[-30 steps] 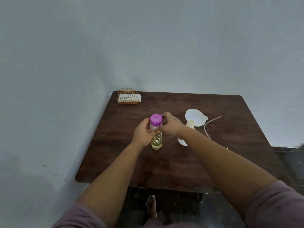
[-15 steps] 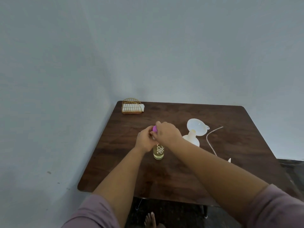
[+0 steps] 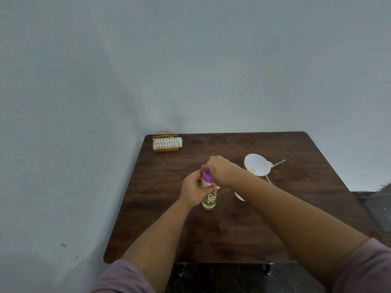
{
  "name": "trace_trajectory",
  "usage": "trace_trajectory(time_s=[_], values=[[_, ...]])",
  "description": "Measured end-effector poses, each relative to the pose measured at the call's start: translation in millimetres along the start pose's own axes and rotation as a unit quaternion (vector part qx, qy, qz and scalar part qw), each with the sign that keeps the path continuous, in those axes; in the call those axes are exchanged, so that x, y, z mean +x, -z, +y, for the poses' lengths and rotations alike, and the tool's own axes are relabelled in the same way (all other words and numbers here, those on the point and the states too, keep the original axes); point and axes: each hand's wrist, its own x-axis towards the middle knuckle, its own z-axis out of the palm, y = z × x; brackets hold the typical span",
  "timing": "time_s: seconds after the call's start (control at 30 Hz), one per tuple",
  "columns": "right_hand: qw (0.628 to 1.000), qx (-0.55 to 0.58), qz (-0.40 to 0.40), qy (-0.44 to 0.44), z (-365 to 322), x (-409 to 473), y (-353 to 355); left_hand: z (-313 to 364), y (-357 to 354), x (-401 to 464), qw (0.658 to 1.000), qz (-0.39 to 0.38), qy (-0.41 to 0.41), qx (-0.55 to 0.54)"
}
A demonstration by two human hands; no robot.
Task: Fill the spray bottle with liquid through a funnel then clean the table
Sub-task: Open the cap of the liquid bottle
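Observation:
A small clear bottle (image 3: 209, 201) of yellowish liquid with a purple cap (image 3: 207, 175) stands on the dark wooden table (image 3: 160, 218). My left hand (image 3: 193, 191) grips the bottle's neck from the left. My right hand (image 3: 220, 170) reaches over the top and its fingers curl round the purple cap. A white funnel (image 3: 257, 164) sits in the mouth of a white spray bottle (image 3: 239, 195), which is mostly hidden behind my right forearm. The sprayer's thin white tube (image 3: 278, 163) lies on the table beside the funnel.
A gold wire holder with white napkins (image 3: 167, 142) stands at the table's far left corner, against the grey wall. The table's front edge is close to my body, with dark floor below.
The camera has tilted up, so the table sits lower in view. My right hand has shifted slightly on the cap, showing more of the purple. Both hands stay on the small bottle.

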Motion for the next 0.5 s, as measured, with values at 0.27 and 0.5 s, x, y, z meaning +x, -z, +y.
trace_trajectory(time_s=[0.27, 0.5], values=[[0.966, 0.248, 0.038, -0.064, -2.1, -6.4, -11.2, 1.4, 2.4, -1.0, 0.999, -0.009, 0.02, -0.029], [0.977, 0.076, 0.116, -0.164, -23.8, -9.5, -28.4, -4.8, 3.4, 0.8, 0.991, -0.031, 0.069, -0.111]])
